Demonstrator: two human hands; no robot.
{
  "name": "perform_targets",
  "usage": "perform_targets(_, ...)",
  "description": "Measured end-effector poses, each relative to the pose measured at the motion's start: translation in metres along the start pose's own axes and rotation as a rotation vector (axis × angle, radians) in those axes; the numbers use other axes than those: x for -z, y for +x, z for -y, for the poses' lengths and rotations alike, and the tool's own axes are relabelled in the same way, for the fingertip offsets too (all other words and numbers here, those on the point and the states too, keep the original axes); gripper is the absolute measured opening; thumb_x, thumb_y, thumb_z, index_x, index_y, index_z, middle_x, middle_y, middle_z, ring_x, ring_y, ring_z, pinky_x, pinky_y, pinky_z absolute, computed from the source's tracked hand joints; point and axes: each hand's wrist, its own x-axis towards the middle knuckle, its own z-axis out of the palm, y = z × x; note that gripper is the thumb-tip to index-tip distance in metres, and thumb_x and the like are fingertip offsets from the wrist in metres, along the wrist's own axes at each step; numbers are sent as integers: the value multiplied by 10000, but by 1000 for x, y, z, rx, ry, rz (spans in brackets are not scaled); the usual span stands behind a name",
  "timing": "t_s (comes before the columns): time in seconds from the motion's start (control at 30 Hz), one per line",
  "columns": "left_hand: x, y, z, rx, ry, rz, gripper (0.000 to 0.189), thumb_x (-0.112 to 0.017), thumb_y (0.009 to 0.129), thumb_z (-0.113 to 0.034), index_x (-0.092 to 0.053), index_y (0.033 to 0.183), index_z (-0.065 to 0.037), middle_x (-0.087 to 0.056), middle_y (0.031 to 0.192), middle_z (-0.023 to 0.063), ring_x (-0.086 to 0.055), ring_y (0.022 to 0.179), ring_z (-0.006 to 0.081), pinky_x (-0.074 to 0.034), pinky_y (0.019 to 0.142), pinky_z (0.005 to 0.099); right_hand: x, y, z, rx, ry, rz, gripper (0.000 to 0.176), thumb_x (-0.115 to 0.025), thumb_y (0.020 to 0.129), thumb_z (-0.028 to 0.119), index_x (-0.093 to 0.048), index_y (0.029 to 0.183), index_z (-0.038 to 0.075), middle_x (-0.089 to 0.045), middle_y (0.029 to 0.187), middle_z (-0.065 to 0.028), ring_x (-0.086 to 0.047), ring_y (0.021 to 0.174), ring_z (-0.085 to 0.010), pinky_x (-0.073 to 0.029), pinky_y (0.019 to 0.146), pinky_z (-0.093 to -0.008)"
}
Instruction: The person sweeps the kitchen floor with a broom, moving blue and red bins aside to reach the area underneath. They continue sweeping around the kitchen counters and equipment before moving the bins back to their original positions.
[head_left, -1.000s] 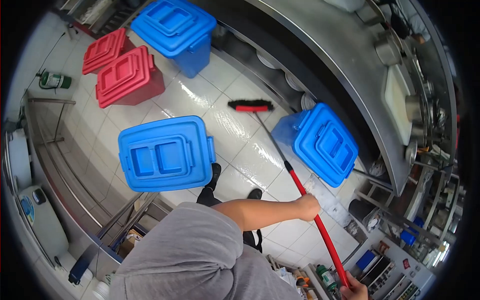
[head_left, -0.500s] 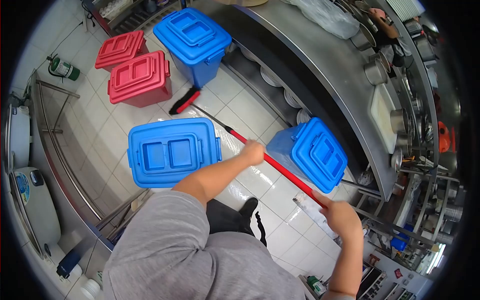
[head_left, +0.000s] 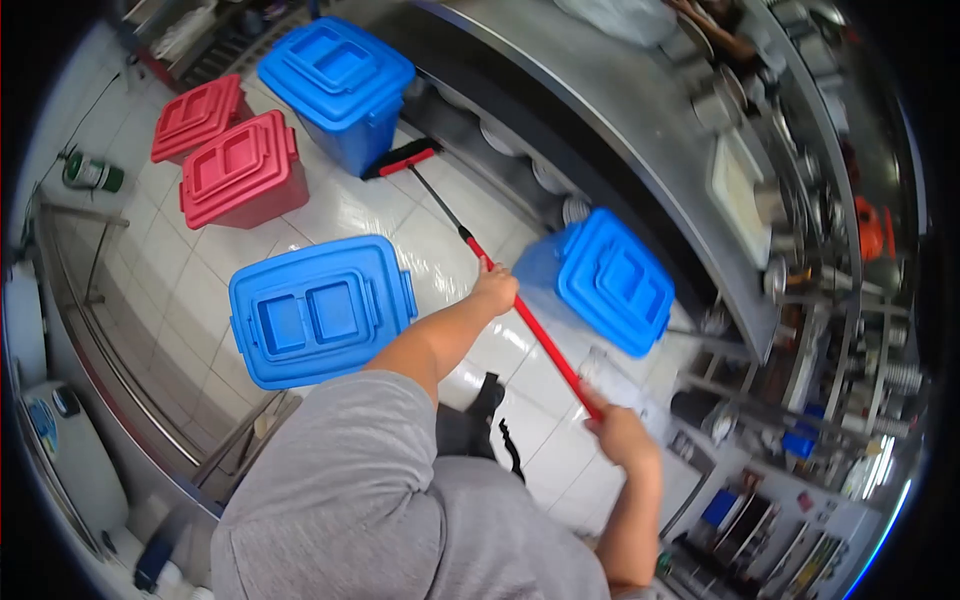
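The left hand [head_left: 495, 290] and right hand [head_left: 620, 437] are gripping the broom [head_left: 548, 350], closed well apart around its red shaft, which is probably handling light and stiff, bristles lying beyond the left hand.

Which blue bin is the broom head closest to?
The far blue bin beside the red bins; the broom head lies at its base, away from the other two.

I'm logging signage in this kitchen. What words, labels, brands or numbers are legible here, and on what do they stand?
No text can be read anywhere.
Nearest blue bin lid: moulded shapes only, no lettering.
Red broom handle, gripped by left hand and right hand: plain.
Green canister: pale band, too small to read.
White appliance: panel blurred.
Shelf goods: blurred.
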Motion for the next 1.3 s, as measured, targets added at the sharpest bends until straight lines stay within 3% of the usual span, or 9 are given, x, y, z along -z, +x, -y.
perform_targets(0.33,-33,-139,-237,-699,-122,789,221,-553,683,-87,-685,840,-4,-656,895,200,-625,897,327,-362,981,495,25,-225,4,-904,378,366,560,-647,800,135,-470,1311,282,-657,942,-170,-644,793,-256,-491,755,-352)
perform_targets(0.4,-59,-135,-226,-669,-75,789,211,-584,708,-136,-691,851,-26,-660,899,176,-620,914,319,-334,980,542,-74,-246,-57,-419,353,63,577,-645,804,144,-447,1332,264,-643,898,-156,-632,798,-281,-495,766,-362)
perform_targets(0.53,-103,-85,-150,-484,262,587,199,-614,750,-207,-699,888,-92,-654,955,113,-538,1045,252,-190,1017,623,-199,-144,-24,-340,724,-90,615,-534,874,171,-264,1410,302,-600,988,-282,-607,930,-395,-474,769,-403)
perform_targets(0.8,-49,-126,-194,-742,171,801,197,-563,735,-133,-689,855,-40,-654,924,166,-597,953,305,-257,1011,591,-77,-213,-15,-717,834,443,639,-512,884,91,-231,1439,240,-580,710,-111,-601,705,-199,-484,736,-317)
perform_targets(0.87,-54,-164,-192,-781,98,876,182,-563,698,-137,-688,804,-56,-659,832,153,-622,875,296,-354,913,537,-67,-242,-19,-515,771,481,663,-539,877,101,-220,1441,243,-546,644,-58,-515,454,-112,-444,448,-267)
perform_targets(1.0,-49,-180,-205,-772,46,889,172,-577,660,-154,-694,772,-96,-663,782,127,-638,801,301,-451,736,455,-48,-284,-33,-602,1007,477,536,-529,867,12,-392,1371,132,-624,913,-119,-614,697,-165,-506,602,-306)
perform_targets(1.13,-14,-129,-214,-636,-145,605,174,-603,587,-153,-666,713,-51,-627,706,191,-618,722,368,-495,676,456,-11,-313,-53,70,1508,-461,501,-606,858,322,-515,1251,25,-434,1323,-229,-576,1048,-335,-493,835,-407)
perform_targets(1.23,-12,-109,-207,-685,-41,574,216,-618,632,-262,-660,663,-53,-611,673,195,-607,691,376,-488,654,457,-39,-291,-79,651,1463,-964,494,-499,880,507,-580,932,22,-538,1158,-232,-391,1219,-405,-232,1058,-560)
perform_targets(1.3,-15,-115,-196,-676,-62,554,236,-612,654,-289,-644,622,-58,-599,647,190,-591,651,387,-481,631,459,-53,-287,-86,806,1774,-964,464,-451,913,487,-549,848,39,-587,874,-139,-548,960,-295,-391,936,-502)
